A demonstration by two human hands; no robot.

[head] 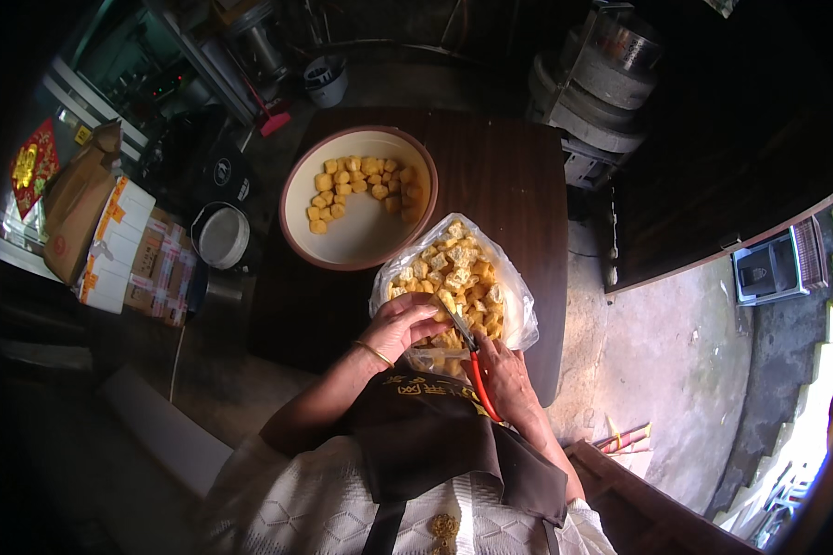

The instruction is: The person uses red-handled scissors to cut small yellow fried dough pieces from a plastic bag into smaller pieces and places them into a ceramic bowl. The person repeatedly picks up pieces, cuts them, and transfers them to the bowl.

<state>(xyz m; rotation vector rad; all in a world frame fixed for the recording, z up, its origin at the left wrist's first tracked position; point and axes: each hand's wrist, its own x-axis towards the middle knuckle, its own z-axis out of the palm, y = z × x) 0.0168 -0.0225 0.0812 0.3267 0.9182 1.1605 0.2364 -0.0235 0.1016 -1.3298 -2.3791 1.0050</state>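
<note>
Between the fingers of my left hand [404, 322] is a fried tofu puff [442, 309], held over a clear plastic bag [520, 305]. My right hand [503, 371] grips scissors with red handles [481, 388], and their blades lie against that puff. Inside the open bag are many golden puffs [482, 277], several of them cut with pale insides showing. Just beyond the bag stands a large cream basin with a brown rim [293, 229]. Whole puffs [352, 173] lie along its far and left sides.
The basin and bag rest on a dark wooden table [500, 166]. Cardboard boxes [156, 267] and a metal pail [223, 236] stand to the left. A stone mill [583, 104] is at the back right. A pink dustpan [275, 123] and a grey bucket [327, 87] are beyond the table.
</note>
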